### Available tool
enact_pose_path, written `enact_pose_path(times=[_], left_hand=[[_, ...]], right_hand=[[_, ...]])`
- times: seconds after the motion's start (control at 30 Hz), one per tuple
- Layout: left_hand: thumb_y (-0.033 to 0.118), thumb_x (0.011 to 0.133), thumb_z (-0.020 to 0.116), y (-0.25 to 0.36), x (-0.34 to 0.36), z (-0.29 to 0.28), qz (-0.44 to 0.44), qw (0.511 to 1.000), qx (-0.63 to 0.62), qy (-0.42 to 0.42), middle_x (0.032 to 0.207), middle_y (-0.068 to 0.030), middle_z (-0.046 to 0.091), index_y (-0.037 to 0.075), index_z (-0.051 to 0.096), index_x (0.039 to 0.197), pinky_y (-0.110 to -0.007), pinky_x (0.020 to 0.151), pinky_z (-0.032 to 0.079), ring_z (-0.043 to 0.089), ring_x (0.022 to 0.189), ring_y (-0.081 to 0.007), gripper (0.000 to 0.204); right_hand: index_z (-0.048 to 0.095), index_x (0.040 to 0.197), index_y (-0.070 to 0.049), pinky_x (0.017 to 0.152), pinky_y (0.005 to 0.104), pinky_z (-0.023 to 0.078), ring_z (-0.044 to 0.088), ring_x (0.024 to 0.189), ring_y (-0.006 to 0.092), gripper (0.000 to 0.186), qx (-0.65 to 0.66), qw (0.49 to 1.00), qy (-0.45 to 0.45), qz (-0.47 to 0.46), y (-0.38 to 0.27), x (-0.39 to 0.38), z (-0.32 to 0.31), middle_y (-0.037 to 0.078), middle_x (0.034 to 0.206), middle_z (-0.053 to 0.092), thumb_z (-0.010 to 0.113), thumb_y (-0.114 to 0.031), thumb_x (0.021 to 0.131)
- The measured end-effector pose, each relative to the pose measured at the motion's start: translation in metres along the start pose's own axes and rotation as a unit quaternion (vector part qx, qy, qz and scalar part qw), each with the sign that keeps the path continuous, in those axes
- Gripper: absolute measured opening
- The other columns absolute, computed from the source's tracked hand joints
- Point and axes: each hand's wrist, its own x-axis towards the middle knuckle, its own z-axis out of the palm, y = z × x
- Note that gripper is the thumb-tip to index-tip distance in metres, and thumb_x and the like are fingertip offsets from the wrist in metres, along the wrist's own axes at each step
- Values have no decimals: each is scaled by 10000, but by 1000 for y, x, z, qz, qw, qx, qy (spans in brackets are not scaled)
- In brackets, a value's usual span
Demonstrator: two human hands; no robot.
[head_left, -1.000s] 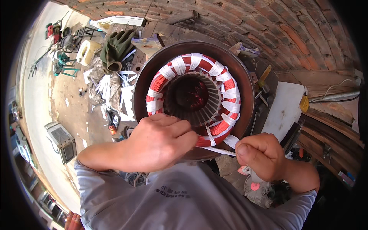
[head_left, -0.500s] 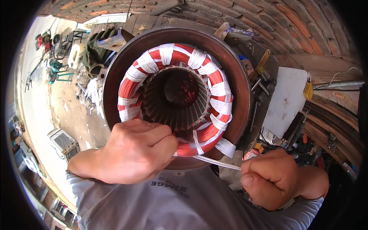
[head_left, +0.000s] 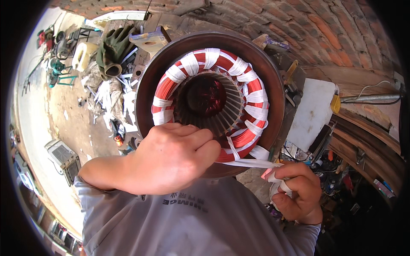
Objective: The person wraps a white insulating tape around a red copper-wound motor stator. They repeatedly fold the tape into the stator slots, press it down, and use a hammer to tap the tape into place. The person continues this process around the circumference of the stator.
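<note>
A motor stator stands in front of me, its round metal housing point(head_left: 275, 98) around a ring of red copper windings point(head_left: 244, 138). White cloth tape point(head_left: 256, 96) wraps the ring in spaced bands. My left hand point(head_left: 177, 155) is closed over the near-left part of the ring; what its fingers grip is hidden. From the ring's near side, a white tape strip point(head_left: 252, 163) runs to my right hand point(head_left: 299, 187). That hand's fingers curl around the strip, with tape showing between them. A wider flap of tape point(head_left: 259, 152) sticks out from the ring.
A brick wall point(head_left: 307, 34) rises behind the stator. To the right lie a white board point(head_left: 311, 113) and hand tools. Dark green gloves point(head_left: 113, 53), paper scraps point(head_left: 102, 96) and a grey boxy unit point(head_left: 63, 158) are on the left.
My right hand has moved up and inward toward the stator, and its fist has loosened so tape shows between the fingers. My left hand stays at the ring; the view has shifted.
</note>
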Motion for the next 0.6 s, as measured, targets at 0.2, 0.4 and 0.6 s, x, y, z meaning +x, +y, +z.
enact_pose_path(times=[0.2, 0.4, 0.6], left_hand=[[211, 728, 849, 6, -1, -12, -68, 995, -38, -62, 909, -94, 620, 44, 613, 935, -443, 723, 536, 656, 872, -315, 355], [200, 772, 845, 78, -2, 27, 34, 993, 25, 112, 1075, -69, 684, 56, 688, 1196, -505, 1096, 444, 672, 1059, -231, 474], [130, 960, 736, 106, -54, 49, 1, 925, -14, 379, 748, -100, 686, -23, 713, 1007, -436, 823, 554, 644, 646, -241, 162]], right_hand=[[624, 932, -24, 687, 384, 573, 694, 781, 264, 278, -115, 972, 205, -21, -38, -57, 14, 188, 1131, 657, 841, -192, 886], [708, 1024, -58, 583, 301, 532, 649, 701, 177, 361, -158, 945, 54, -281, -52, -65, 14, 78, 1003, 683, 924, -196, 771], [668, 947, -82, 640, 357, 533, 600, 679, 169, 264, 52, 965, 103, -235, -26, -104, 14, 82, 977, 628, 892, -122, 813]])
